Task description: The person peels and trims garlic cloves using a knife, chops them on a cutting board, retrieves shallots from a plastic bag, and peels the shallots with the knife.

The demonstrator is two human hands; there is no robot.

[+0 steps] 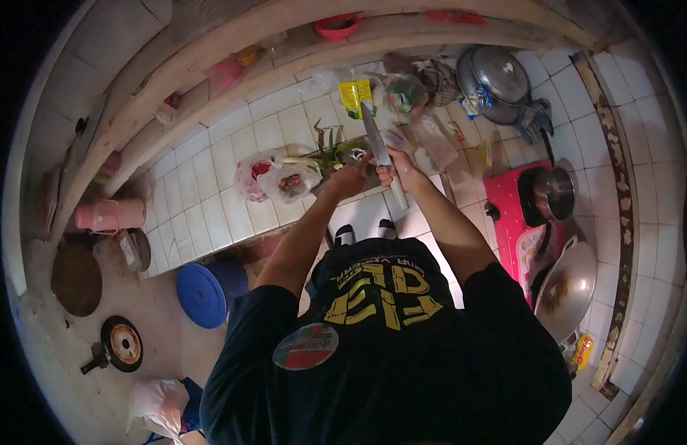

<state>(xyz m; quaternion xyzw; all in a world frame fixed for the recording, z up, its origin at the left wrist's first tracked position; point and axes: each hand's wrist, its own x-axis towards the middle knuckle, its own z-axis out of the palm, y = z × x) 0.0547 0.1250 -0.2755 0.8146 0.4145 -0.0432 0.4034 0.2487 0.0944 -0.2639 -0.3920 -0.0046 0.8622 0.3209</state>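
Note:
My right hand point(403, 172) is closed around the handle of a large kitchen knife point(376, 138), whose broad blade points away from me. My left hand point(349, 179) is low over the counter, left of the blade, with its fingers drawn together; whatever is under them is hidden. Just beyond the left hand lie green onions point(328, 152), with small white pieces point(356, 154) beside their green parts on a dark surface. To the left, a clear plastic bag point(296, 182) with dark red contents rests against another bag point(254, 176) of red items.
A yellow packet point(355, 99), a bag of vegetables point(406, 95) and a lidded pot point(495, 78) stand along the back. At right are a pink stove point(508, 194) with a saucepan point(554, 193) and a wok point(568, 289). A blue bucket point(201, 295) is at lower left.

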